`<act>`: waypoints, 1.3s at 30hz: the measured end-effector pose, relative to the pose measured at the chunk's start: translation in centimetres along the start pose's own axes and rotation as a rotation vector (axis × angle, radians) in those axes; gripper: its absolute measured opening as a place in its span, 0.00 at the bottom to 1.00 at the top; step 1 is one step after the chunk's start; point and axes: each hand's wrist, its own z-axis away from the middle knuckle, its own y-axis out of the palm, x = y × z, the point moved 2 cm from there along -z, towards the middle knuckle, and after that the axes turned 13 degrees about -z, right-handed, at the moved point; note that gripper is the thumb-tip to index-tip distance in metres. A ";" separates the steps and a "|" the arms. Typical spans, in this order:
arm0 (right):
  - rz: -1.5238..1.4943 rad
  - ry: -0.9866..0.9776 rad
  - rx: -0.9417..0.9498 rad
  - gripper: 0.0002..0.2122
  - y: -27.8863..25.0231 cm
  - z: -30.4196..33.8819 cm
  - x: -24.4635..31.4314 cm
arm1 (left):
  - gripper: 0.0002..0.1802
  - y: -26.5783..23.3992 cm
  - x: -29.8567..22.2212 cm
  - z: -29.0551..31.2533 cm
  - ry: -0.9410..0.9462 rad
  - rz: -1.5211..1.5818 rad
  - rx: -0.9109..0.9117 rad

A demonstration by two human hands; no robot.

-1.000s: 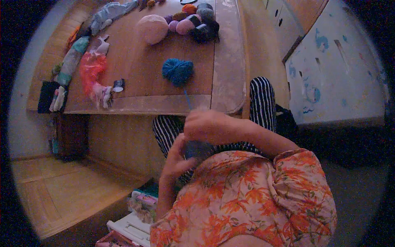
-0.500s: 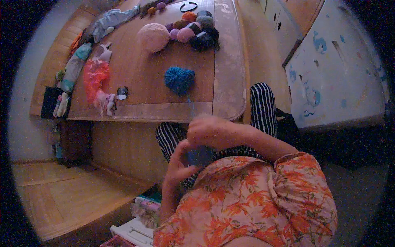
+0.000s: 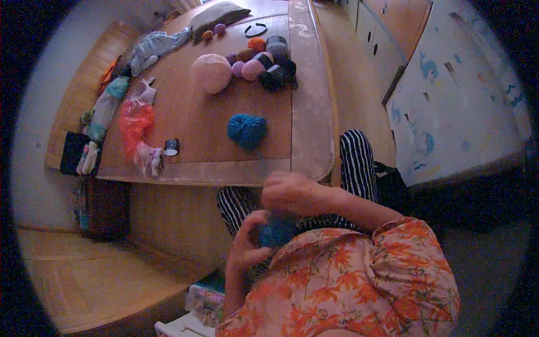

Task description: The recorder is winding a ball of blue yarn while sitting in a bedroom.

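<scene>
My left hand curls its fingers around a small ball of blue yarn held over my lap. Just above that ball is my right hand, slightly blurred, its fingers bent and closed at the table's front edge. A blue strand ran to it in the earlier picture; the strand is hard to make out now. Beyond my hands, a loose blue skein of yarn lies on the wooden tabletop.
Farther back sit a large pale pink yarn ball and several smaller balls, with a black hoop behind them. To the left lie a red plastic bag, a small dark cylinder and folded cloths.
The view has shifted, so the table and its things appear lower. My right hand has turned a little above the blue ball, which stays in my left hand.
</scene>
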 end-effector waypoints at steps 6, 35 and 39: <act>0.135 0.032 0.344 0.03 5.1 3.0 -2.6 | 0.31 -0.6 -1.5 -1.0 0.070 0.088 -0.507; 0.141 -0.002 0.343 0.03 6.8 1.9 -4.7 | 0.33 -2.9 3.2 -0.9 0.040 -0.006 -0.491; -0.078 -0.003 0.277 0.03 5.9 0.7 -2.0 | 0.34 -4.4 5.8 -0.1 -0.035 -0.337 -0.298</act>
